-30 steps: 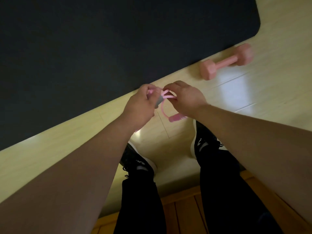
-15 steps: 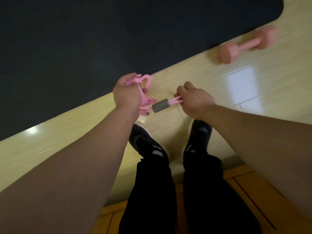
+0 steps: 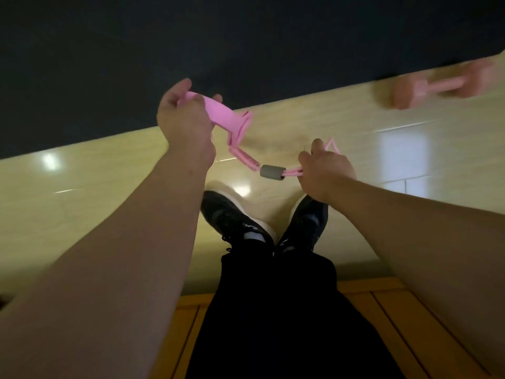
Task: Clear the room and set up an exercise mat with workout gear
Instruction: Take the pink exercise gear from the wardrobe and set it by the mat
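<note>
Both hands hold a pink resistance band (image 3: 240,149) with a grey sleeve (image 3: 272,172) at its middle, stretched in the air above the floor. My left hand (image 3: 185,124) grips the pink handle end near the mat's edge. My right hand (image 3: 323,170) is closed on the tubes right of the grey sleeve, with a pink loop sticking out above it. A dark exercise mat (image 3: 218,45) covers the floor ahead. A pink dumbbell (image 3: 442,84), blurred, lies on the floor beside the mat at the upper right.
Glossy pale floor tiles (image 3: 396,149) run between the mat and my feet. My black shoes (image 3: 237,225) and black trousers are below. An orange wooden surface (image 3: 404,310) lies under my legs at the bottom.
My hands have moved apart, drawing the bunched pink band out into a line. The view has shifted, so the dumbbell now sits further to the upper right.
</note>
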`<state>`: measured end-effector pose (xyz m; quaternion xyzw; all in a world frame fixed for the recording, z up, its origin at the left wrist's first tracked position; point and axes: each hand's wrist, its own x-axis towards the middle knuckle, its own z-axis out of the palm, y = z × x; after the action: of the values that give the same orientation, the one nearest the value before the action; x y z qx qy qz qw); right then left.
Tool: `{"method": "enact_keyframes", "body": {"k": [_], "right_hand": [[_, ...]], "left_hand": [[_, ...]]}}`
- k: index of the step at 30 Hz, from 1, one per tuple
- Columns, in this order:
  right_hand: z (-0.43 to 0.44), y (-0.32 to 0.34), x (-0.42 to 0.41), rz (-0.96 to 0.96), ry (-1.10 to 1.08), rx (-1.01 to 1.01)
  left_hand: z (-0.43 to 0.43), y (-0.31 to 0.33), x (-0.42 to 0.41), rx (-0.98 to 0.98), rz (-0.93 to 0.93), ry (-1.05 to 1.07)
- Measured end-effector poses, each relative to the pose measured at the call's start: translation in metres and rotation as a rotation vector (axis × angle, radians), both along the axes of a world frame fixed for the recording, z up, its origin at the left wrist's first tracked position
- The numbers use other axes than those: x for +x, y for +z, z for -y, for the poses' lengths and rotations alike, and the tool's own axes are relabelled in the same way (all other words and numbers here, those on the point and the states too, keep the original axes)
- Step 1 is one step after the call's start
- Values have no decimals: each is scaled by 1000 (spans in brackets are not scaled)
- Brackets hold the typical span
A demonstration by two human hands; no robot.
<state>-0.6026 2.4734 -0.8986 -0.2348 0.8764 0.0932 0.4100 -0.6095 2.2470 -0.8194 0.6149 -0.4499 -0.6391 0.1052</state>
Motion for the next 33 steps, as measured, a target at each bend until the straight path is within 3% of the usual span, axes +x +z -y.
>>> {"method": "enact_keyframes", "body": {"k": [5, 9, 12, 15, 21, 23, 26, 30, 33], "right_hand": [[-6, -1, 2, 37, 8, 109], [-9, 1, 5, 94, 51, 50], [-13, 1, 6, 50, 167, -51], [-17, -2, -3, -140, 210, -71], [-19, -43, -35, -364, -270, 118], [-22, -59, -46, -320, -458, 152], [-30, -80, -53, -108, -711, 136], [-39, -89, -40, -61, -699, 127], [-40, -72, -30, -151, -630, 92]], "left_hand": [[3, -10, 6, 68, -73, 180], [-9, -21, 11, -64, 66, 149], [-15, -32, 17, -260, 196, 3], [-14, -44, 26, -417, 313, -247], [-13, -68, 38, -692, 457, -796], [-17, -77, 42, -704, 440, -917], [-23, -92, 48, -709, 420, -1077], [-30, -102, 49, -678, 438, -1223], [-32, -109, 48, -644, 428, -1263]]}}
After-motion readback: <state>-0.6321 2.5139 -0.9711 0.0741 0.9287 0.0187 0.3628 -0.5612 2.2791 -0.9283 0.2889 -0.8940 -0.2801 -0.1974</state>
